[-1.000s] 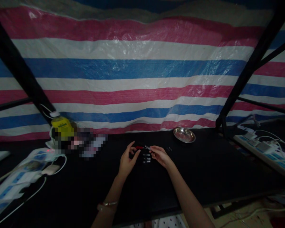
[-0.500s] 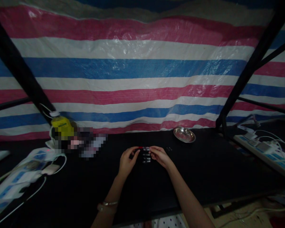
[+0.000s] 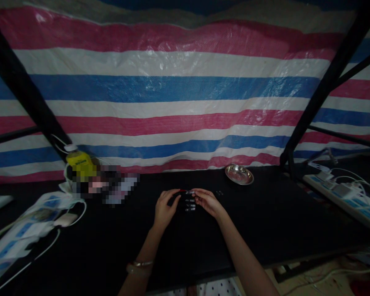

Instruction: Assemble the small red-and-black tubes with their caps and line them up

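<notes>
Looking through the head camera, I see both of the person's hands come together over the black counter (image 3: 274, 230). My right grip (image 3: 207, 202) is pinching a small clear piece (image 3: 189, 192) between the thumb and the fingertips. My left grip (image 3: 165, 207) is curved, its index fingertip against a red piece (image 3: 182, 190); the thumb stands apart, and I cannot tell if this grip is really grasping. The red piece and the clear piece are in line between the two grips and seem to touch, but how they join is too small for me to see.

Just below them, in the gap between the grips, some short tubes (image 3: 190, 205) lie on the counter, one under another, near the right fingertips. A few tiny bits (image 3: 219, 193) lie just to the right of the right grip. Farther away and to the right of it, a round metal dish (image 3: 239, 174) sits near the striped sheet (image 3: 185, 123). Well to the left of the left grip are a yellow bottle (image 3: 82, 163) and a power strip (image 3: 18, 232) with white cables. Another strip (image 3: 342, 199) is well to the right of the right grip.
</notes>
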`<state>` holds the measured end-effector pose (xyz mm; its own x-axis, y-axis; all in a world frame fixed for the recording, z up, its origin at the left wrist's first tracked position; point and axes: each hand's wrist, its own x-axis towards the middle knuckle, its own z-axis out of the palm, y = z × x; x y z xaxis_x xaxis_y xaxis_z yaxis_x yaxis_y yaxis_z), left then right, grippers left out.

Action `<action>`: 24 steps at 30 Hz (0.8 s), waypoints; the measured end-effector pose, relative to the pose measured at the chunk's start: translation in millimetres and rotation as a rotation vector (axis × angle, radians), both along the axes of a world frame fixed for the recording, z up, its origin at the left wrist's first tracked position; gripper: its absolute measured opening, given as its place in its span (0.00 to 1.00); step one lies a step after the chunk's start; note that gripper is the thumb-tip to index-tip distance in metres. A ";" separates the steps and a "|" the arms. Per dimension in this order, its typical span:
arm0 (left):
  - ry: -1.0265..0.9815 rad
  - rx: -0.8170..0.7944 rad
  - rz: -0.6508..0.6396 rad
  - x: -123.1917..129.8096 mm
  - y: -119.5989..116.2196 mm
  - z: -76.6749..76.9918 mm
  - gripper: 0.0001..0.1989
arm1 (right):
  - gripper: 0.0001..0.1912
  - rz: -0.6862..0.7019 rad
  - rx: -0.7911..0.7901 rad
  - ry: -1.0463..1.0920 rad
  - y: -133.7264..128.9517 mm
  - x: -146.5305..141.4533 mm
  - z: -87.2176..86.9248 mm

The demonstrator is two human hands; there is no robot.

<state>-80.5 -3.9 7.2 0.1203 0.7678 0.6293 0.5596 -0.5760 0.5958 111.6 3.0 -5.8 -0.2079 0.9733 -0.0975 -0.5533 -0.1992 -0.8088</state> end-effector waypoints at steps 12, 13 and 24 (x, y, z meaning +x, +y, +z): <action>0.011 -0.016 -0.046 -0.2 2.7 -2.9 0.10 | 0.14 -0.071 -0.031 -0.041 3.1 4.7 -3.9; 0.012 -0.020 -0.048 -0.2 2.5 -2.5 0.10 | 0.14 -0.070 -0.032 -0.039 3.0 4.7 -3.7; 0.018 -0.024 -0.068 0.3 -1.7 2.1 0.11 | 0.14 0.022 -0.073 0.045 0.9 1.0 0.2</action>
